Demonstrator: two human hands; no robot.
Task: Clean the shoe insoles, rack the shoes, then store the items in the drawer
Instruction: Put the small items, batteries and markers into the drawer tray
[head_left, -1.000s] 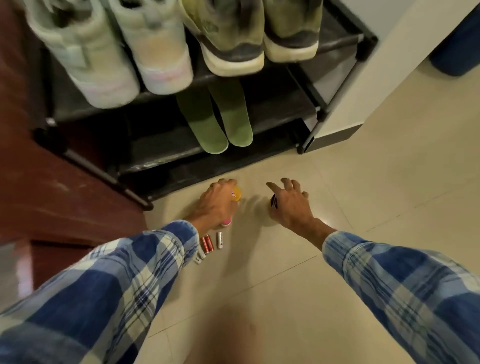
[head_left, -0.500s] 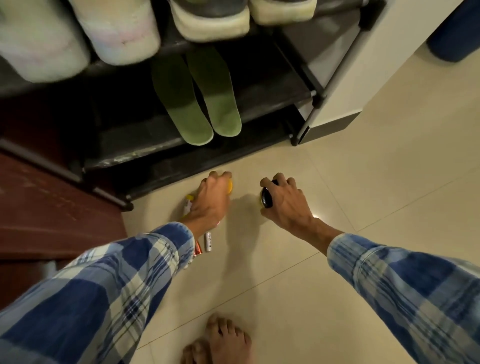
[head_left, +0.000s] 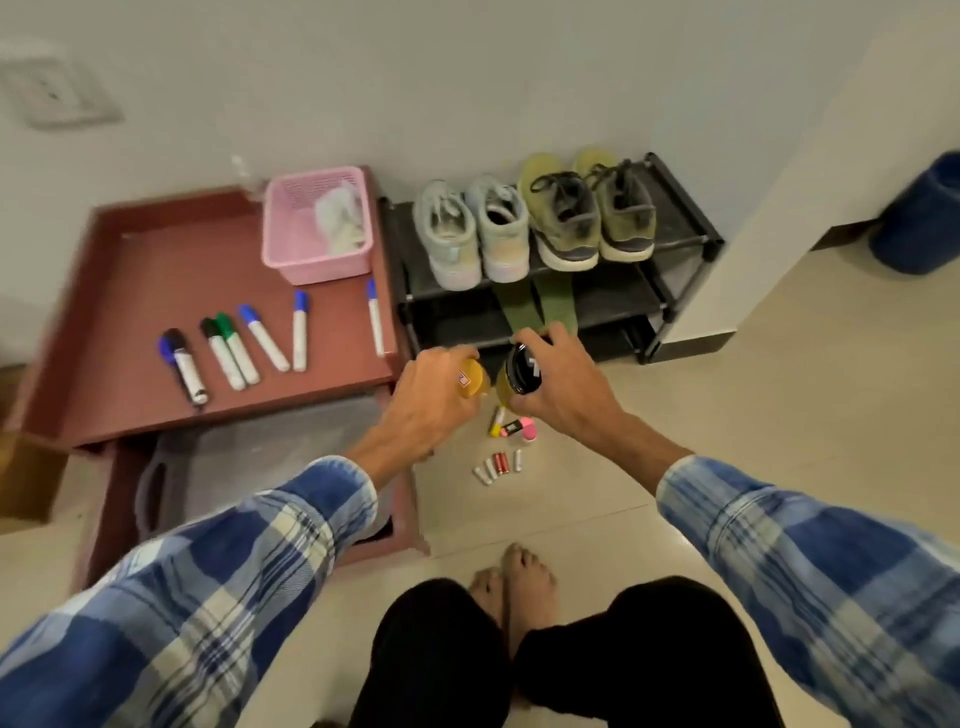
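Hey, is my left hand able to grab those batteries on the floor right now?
Probably not yet. The left hand grips an orange container, so it is occupied. The batteries lie uncovered on the floor nearby, free to reach once it sets that down.

Bottles (head_left: 522, 370) in both hands (head_left: 566, 400)

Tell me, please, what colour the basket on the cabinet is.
The basket is pink; the head view shows it best.
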